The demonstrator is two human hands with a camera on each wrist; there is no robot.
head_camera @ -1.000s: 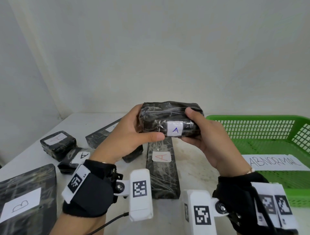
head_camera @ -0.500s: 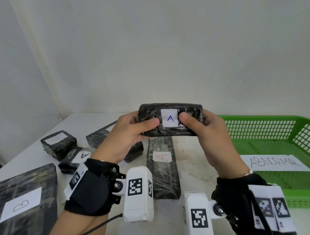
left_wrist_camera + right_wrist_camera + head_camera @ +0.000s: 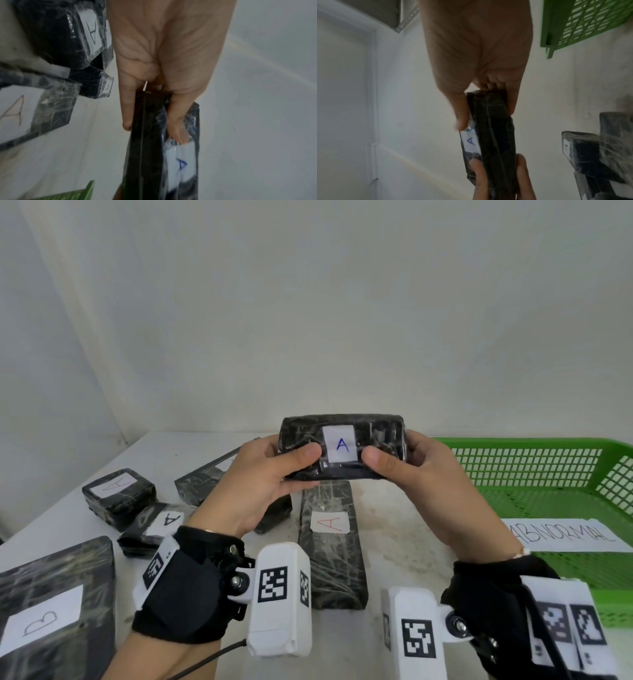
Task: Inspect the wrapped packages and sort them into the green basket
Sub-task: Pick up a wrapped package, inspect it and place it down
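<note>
Two hands are holding one small wrapped package [image 3: 342, 451] up in the air, above the other packages on the table. The left hand [image 3: 263, 484] is pinching one end, with its thumb on the front and its fingers behind. The right hand [image 3: 424, 474] is pinching the other end the same way. Between the two thumbs a white label [image 3: 341, 444] with a blue A is showing. The green basket [image 3: 548, 474] is sitting just to the right of the right hand.

The package is looking small and probably light. It is keeping its block shape, so it is likely stiff inside. Its clear wrap is shiny and crinkly, so it may be slippery. Holding the short ends, thumb in front and fingers behind, is looking like a safe way to carry it.
</note>
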